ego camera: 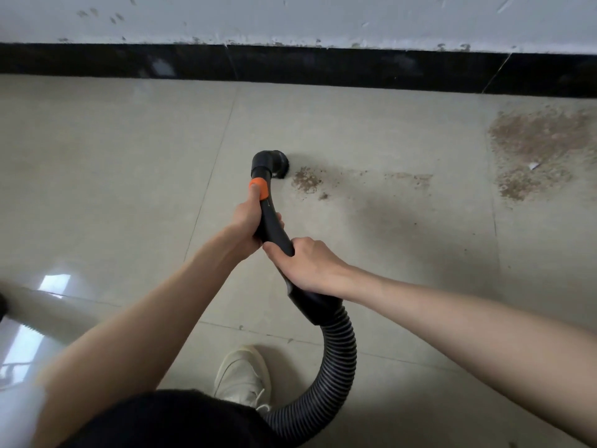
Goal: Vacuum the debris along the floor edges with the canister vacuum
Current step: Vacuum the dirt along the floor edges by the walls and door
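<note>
Both hands hold the black vacuum wand (270,221). My left hand (247,221) grips it just below the orange collar (259,188), thumb on the collar. My right hand (308,265) grips the lower handle where the ribbed grey hose (336,367) joins. The round brush nozzle (277,164) touches the beige tile floor beside a small brown debris patch (306,180). A thinner debris trail (413,179) runs to the right. A large debris pile (536,147) lies at far right near the black skirting (290,64).
A white scuffed wall (290,17) rises above the skirting. My white shoe (244,378) stands on the tile below my arms, with the hose curling past it. A pale cylindrical object (48,310) lies at the left edge. A small white scrap (534,165) sits in the big pile.
</note>
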